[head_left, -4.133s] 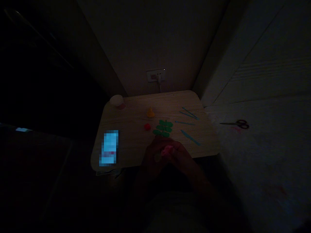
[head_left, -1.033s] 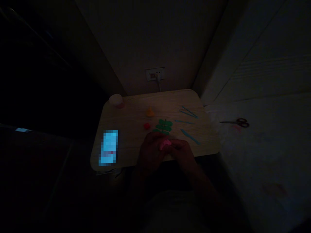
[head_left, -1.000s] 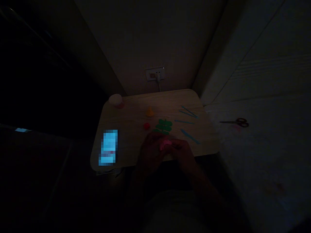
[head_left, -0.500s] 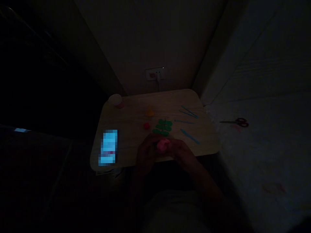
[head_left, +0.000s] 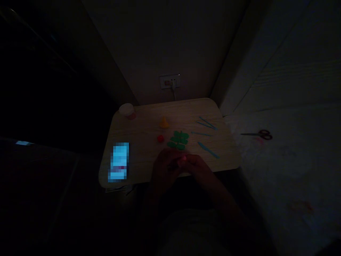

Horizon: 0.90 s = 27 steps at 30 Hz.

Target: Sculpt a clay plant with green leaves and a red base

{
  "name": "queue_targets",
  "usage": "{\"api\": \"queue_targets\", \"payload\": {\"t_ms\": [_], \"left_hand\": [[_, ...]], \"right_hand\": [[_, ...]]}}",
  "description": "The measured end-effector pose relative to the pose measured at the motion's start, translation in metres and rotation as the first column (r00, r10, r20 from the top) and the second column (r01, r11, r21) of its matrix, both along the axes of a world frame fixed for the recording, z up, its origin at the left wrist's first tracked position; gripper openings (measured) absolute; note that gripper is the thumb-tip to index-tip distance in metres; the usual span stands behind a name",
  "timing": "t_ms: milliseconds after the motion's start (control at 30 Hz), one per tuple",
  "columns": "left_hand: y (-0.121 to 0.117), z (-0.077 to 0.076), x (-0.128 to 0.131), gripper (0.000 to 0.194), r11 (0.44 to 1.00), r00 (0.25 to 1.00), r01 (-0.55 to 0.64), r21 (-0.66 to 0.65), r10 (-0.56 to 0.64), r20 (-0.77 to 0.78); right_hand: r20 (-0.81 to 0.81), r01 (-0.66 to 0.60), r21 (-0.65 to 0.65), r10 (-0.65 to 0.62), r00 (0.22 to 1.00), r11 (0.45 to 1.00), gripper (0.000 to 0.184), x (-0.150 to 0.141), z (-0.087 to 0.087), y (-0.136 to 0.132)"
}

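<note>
Over the table's front edge, my left hand (head_left: 165,166) and my right hand (head_left: 195,166) meet, closed around a small lump of pink modelling clay (head_left: 184,158). Only a bit of the clay shows between the fingers; the rest is covered. Just beyond the hands lies a green leafy clay piece (head_left: 179,140) with several rounded leaves. A red clay ball (head_left: 160,138) is to its left, and an orange cone-like piece (head_left: 164,122) stands farther back. The scene is very dark, so finger detail is faint.
On the right of the wooden table (head_left: 144,156) lie a blue clay knife (head_left: 208,150) and thin blue sticks (head_left: 201,134). A glowing phone (head_left: 119,161) is at left, a tub (head_left: 127,110) at back left. Scissors (head_left: 263,134) rest on a pale surface beyond. A wall socket (head_left: 169,81) holds a plug.
My fingers have closed in over the pink clay, so much less of it shows. My left hand has turned and its thumb has come toward the right hand. The table items have stayed put.
</note>
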State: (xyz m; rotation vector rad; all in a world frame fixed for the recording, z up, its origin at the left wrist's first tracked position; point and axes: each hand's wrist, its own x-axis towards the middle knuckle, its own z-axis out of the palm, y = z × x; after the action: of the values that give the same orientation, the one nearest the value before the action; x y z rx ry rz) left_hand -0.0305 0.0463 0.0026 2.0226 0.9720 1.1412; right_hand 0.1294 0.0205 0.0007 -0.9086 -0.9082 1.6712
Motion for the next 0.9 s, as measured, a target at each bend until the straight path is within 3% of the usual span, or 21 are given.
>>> {"api": "queue_targets", "payload": {"t_ms": [167, 467, 667, 900], "left_hand": [[-0.002, -0.003, 0.001, 0.028, 0.992, 0.992, -0.125, 0.013, 0.125, -0.023], [0.001, -0.012, -0.003, 0.063, 0.998, 0.998, 0.057, -0.036, -0.057, 0.013], [0.004, -0.011, -0.002, 0.053, 0.984, 0.982, 0.179, 0.001, -0.179, 0.059], [0.004, -0.005, -0.002, 0.029, 0.980, 0.960, 0.163, -0.112, -0.131, 0.247]], "right_hand": [[-0.075, 0.074, -0.042, -0.077, 0.994, 0.996, 0.035, -0.005, -0.002, 0.001], [-0.007, 0.178, -0.045, -0.178, 0.984, 0.983, 0.042, -0.002, -0.007, 0.003], [-0.043, 0.163, -0.052, -0.165, 0.985, 0.985, 0.046, -0.006, -0.006, 0.001], [-0.242, 0.042, -0.121, -0.071, 0.968, 0.992, 0.033, 0.002, -0.008, -0.004]]}}
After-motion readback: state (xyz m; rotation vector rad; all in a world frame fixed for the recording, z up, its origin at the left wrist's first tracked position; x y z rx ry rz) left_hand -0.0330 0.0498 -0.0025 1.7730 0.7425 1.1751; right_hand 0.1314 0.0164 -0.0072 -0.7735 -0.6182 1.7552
